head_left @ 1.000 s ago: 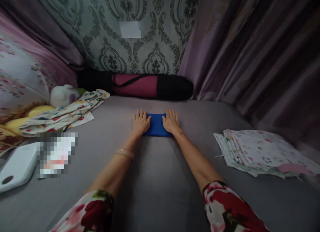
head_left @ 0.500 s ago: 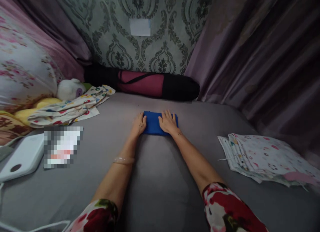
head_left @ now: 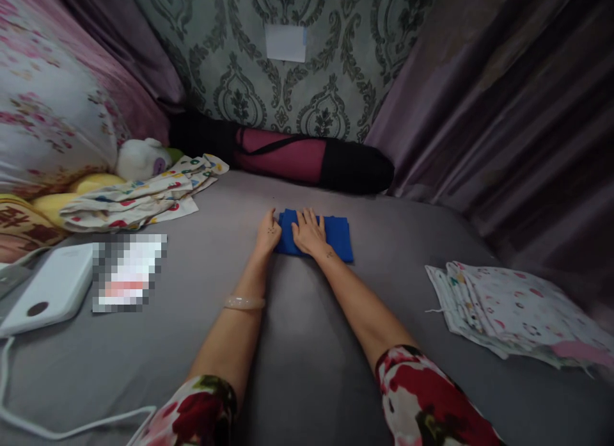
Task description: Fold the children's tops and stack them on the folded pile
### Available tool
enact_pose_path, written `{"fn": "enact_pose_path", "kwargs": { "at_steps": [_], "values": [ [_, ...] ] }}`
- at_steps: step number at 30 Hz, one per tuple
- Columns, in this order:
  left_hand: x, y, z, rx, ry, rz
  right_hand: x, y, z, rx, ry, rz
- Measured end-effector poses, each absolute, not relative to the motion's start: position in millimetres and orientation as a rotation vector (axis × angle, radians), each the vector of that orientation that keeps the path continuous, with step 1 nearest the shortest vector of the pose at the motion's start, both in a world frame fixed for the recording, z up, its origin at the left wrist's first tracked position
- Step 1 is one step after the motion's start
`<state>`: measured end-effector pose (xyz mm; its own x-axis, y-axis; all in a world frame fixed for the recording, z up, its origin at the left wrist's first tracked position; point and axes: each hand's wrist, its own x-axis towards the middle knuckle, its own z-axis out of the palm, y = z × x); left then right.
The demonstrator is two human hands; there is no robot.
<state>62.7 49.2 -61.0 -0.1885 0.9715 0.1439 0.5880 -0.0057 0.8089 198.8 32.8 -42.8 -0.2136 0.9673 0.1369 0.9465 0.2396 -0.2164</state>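
A folded blue cloth [head_left: 339,240] lies on the grey bed sheet [head_left: 307,343] in front of me. My right hand [head_left: 311,233] rests flat on its middle, fingers spread and pointing away from me. At the left edge of the cloth is my left hand [head_left: 270,232], its fingers curled around that edge and the thumb side up. The fingertips of this hand are partly hidden. The cloth's left end looks slightly uneven beside it, with a second layer showing.
At right lies a stack of folded printed fabric [head_left: 522,305]. To the left are a white power bank [head_left: 52,289] with a cable, a blurred-out flat item [head_left: 128,273], a crumpled patterned cloth [head_left: 139,203] and a white plush toy [head_left: 141,158]. A long black-and-maroon bag [head_left: 283,155] lies along the wall.
My right hand has shifted left over the cloth, uncovering its right end. My left hand has gone from lying on the left edge to curling around it. The view has turned slightly.
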Motion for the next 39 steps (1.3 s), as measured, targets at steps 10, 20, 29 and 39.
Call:
{"fn": "enact_pose_path", "kwargs": {
  "at_steps": [10,20,29,39],
  "values": [
    [60.2,57.7,-72.9,1.428,1.726,1.294,176.2,42.2,-41.7,-1.817,-2.319,0.192],
    [61.4,53.8,-58.3,1.485,1.747,1.273,152.1,44.1,-48.0,-1.665,-2.458,0.233],
    [90.7,44.0,-53.8,2.074,1.782,1.030,221.2,32.2,-38.1,-1.791,-2.140,0.130],
    [106.6,34.0,-56.5,2.370,1.849,0.415,240.7,23.8,-49.1,-1.857,-2.187,0.152]
  ]
}}
